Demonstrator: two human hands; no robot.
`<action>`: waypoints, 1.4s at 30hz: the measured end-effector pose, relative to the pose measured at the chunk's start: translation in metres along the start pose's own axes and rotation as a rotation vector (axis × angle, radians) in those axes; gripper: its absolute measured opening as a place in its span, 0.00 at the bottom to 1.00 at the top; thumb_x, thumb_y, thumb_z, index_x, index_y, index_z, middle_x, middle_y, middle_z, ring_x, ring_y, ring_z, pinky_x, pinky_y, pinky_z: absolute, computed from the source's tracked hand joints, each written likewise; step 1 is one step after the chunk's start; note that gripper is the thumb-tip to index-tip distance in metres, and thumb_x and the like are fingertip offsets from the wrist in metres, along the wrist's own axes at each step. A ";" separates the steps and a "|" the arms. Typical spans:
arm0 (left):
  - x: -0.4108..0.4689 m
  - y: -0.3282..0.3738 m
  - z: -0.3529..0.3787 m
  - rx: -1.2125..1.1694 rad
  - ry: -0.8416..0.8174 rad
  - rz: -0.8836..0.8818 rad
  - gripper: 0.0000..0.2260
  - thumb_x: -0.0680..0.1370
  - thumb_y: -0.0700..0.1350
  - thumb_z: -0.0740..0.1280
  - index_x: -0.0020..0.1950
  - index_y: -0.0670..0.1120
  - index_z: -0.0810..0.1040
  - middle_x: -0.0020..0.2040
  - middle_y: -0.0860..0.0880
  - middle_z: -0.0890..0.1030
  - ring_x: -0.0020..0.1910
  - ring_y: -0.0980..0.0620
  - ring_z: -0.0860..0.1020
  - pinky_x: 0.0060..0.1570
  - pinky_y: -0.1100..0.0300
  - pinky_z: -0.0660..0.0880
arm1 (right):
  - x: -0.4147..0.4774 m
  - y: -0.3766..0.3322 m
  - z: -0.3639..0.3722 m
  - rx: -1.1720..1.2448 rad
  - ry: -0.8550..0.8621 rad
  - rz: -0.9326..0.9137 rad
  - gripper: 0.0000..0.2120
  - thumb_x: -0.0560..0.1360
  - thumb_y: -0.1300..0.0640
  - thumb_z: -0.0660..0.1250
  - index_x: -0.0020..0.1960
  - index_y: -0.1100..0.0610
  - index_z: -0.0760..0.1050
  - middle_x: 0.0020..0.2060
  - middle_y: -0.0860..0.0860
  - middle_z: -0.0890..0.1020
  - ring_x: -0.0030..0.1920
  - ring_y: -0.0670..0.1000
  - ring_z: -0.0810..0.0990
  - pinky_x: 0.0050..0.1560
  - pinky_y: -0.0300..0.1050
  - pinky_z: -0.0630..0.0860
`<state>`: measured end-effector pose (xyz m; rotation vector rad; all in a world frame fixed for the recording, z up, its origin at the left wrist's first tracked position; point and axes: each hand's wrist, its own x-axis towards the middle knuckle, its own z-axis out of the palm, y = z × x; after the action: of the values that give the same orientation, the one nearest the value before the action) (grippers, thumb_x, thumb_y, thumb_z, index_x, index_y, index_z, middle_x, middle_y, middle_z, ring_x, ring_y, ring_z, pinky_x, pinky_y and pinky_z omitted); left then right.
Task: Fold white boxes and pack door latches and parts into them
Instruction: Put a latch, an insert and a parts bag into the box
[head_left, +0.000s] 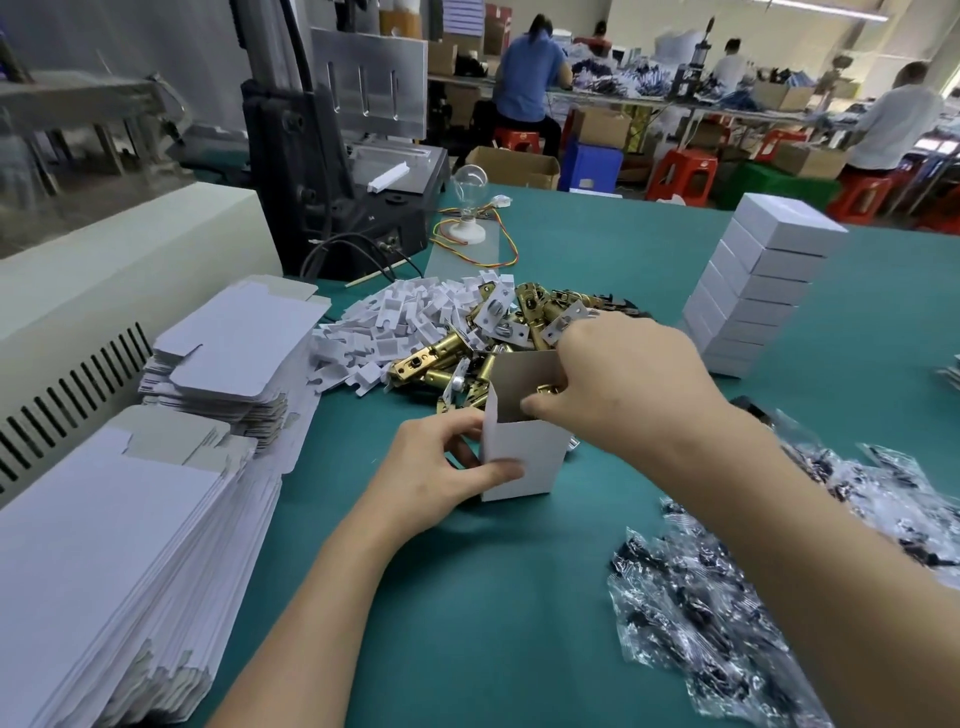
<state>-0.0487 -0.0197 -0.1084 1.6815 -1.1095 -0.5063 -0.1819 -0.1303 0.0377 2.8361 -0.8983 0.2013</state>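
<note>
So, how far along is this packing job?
Done: a stack of closed white boxes stands on the right. In hand: the left hand grips an open box while the right hand feeds a brass latch into it. Still to do: a heap of latches, bags of small parts and tall stacks of flat box blanks.

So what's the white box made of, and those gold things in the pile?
The white box looks like thin cardboard: matte white outside, grey-brown inside, with sharp folds. The gold latches look like metal, probably brass-plated, since they shine and reflect light.
</note>
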 end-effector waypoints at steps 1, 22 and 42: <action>0.000 0.000 0.000 -0.006 -0.010 0.000 0.12 0.68 0.62 0.78 0.50 0.66 0.84 0.46 0.59 0.85 0.37 0.59 0.78 0.39 0.67 0.73 | 0.000 -0.001 0.000 -0.012 -0.023 -0.010 0.26 0.74 0.38 0.70 0.32 0.54 0.63 0.32 0.49 0.69 0.31 0.51 0.67 0.29 0.42 0.56; -0.002 0.003 -0.001 -0.077 -0.080 -0.001 0.09 0.73 0.50 0.81 0.47 0.62 0.84 0.43 0.60 0.83 0.35 0.61 0.76 0.37 0.72 0.69 | 0.189 -0.057 0.021 -0.129 -0.369 -0.306 0.20 0.83 0.65 0.55 0.73 0.60 0.73 0.71 0.58 0.76 0.69 0.61 0.75 0.68 0.57 0.75; 0.000 -0.001 -0.001 -0.055 -0.076 -0.007 0.09 0.72 0.53 0.79 0.50 0.60 0.84 0.45 0.59 0.83 0.37 0.60 0.76 0.37 0.71 0.70 | 0.192 -0.058 0.014 0.180 0.048 -0.376 0.13 0.77 0.68 0.67 0.54 0.56 0.85 0.49 0.52 0.85 0.52 0.56 0.84 0.57 0.55 0.81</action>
<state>-0.0477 -0.0187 -0.1086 1.6303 -1.1343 -0.6048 0.0083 -0.1932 0.0508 3.0813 -0.3395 0.3124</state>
